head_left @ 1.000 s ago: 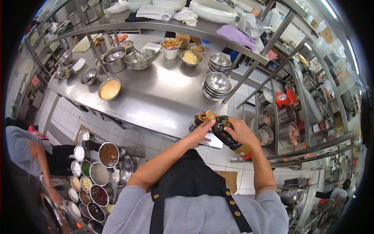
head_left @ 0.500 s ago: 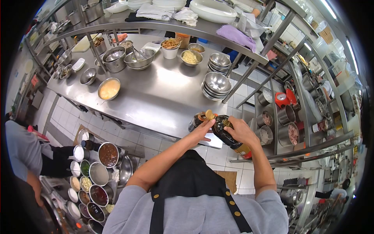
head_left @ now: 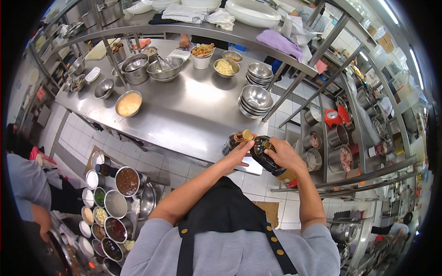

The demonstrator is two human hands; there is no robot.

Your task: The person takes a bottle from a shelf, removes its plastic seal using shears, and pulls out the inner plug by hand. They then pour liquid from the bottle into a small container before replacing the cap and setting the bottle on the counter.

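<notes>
My right hand (head_left: 286, 155) is wrapped round the body of a large dark sauce bottle (head_left: 263, 152) with a gold and red label. The bottle is tilted, its neck pointing up and left toward a smaller dark bottle (head_left: 226, 146) at the near right corner of the steel table. My left hand (head_left: 240, 152) is closed at the large bottle's neck, thumb just below a yellow cap (head_left: 247, 135). The cap overlaps the orange-rimmed top of the smaller bottle in this view. Some of my left fingers are hidden behind the neck.
The steel table (head_left: 184, 115) carries stacked metal bowls (head_left: 256, 99), a noodle bowl (head_left: 224, 68) and a bowl of yellow liquid (head_left: 129, 104). Overhead runs a shelf (head_left: 193, 31). Sauce pots (head_left: 128, 181) and a co-worker (head_left: 27, 179) are at left, a rack (head_left: 363, 138) at right.
A co-worker's hand now shows at the table's far side, and the orange tub there is gone from view. The co-worker at left has shifted slightly. My hands and both bottles have barely moved.
</notes>
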